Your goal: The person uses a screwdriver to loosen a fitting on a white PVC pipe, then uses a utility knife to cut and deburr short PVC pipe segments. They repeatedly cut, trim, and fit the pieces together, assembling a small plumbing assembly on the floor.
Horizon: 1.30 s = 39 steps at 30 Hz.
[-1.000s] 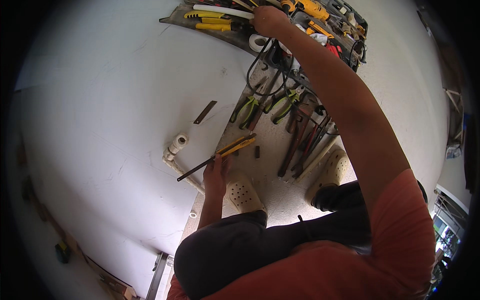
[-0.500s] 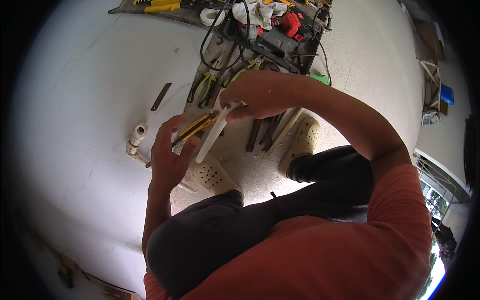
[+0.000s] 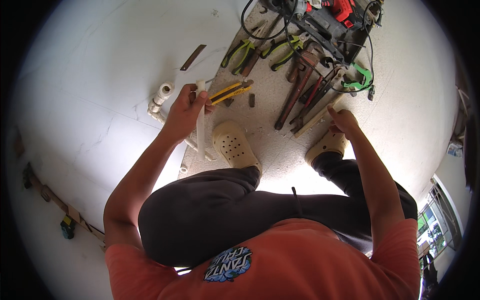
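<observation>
My left hand (image 3: 184,112) is shut on a short white plastic pipe (image 3: 201,131), held upright in front of the white wall. A yellow and black hand tool (image 3: 231,91) sticks out to the right from the same fingers; whether it is gripped too is unclear. My right hand (image 3: 343,120) is low on the right, fingers loosely apart and holding nothing. It hovers over the near ends of a pale stick (image 3: 312,120) and a red pipe wrench (image 3: 299,90) lying on the floor.
White pipe fittings (image 3: 161,96) stick out of the wall beside my left hand. Green-handled pliers (image 3: 239,51), a flat metal strip (image 3: 193,56), a green clip (image 3: 363,77), cables and a full tool tray (image 3: 330,22) lie beyond. My cream clogs (image 3: 235,146) stand on the speckled floor.
My right hand fetched the white pipe from the tool tray and passed it to my left hand. It has since let go and dropped to the right, over the floor tools.
</observation>
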### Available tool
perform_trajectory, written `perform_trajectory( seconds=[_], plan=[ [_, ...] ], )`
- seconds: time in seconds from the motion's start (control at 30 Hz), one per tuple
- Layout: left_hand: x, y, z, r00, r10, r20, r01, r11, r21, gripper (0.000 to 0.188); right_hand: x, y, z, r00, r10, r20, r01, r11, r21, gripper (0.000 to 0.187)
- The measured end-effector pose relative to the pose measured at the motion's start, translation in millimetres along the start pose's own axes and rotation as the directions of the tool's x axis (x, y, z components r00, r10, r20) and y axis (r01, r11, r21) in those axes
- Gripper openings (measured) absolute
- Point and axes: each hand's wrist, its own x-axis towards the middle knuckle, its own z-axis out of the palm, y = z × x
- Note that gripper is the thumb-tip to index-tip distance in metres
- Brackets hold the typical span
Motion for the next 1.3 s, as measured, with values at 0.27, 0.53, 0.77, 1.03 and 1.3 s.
perform_trajectory(
  seconds=[0.27, 0.53, 0.77, 1.03, 1.3],
  plan=[
    [26.7, 27.1, 12.6, 0.968, -0.023, 0.251, -0.060, 0.946, 0.319, 0.036, 39.9, 26.8, 54.1, 0.943, -0.093, -0.319, 0.071, 0.994, -0.078, 0.044],
    [66.7, -19.5, 42.4, 0.978, 0.149, 0.145, -0.200, 0.862, 0.466, 0.041, -52.5, 13.8, 1.9, 0.987, 0.076, -0.145, 0.025, 0.805, 0.593, 0.029],
    [71.3, -30.6, 53.2, 0.971, 0.191, 0.142, -0.236, 0.847, 0.475, 0.043, -105.9, -4.3, -0.7, 0.989, 0.125, 0.083, -0.150, 0.815, 0.559, 0.026],
    [76.2, -37.2, 57.1, 0.949, 0.283, 0.140, -0.312, 0.773, 0.552, 0.040, -115.4, -19.0, -3.6, 0.989, 0.105, 0.108, -0.146, 0.843, 0.517, 0.031],
    [78.5, -13.1, 62.4, 0.927, 0.294, 0.233, -0.371, 0.631, 0.682, 0.036, -153.9, -30.2, -27.9, 0.963, 0.169, 0.211, -0.237, 0.901, 0.363, 0.040]
  ],
)
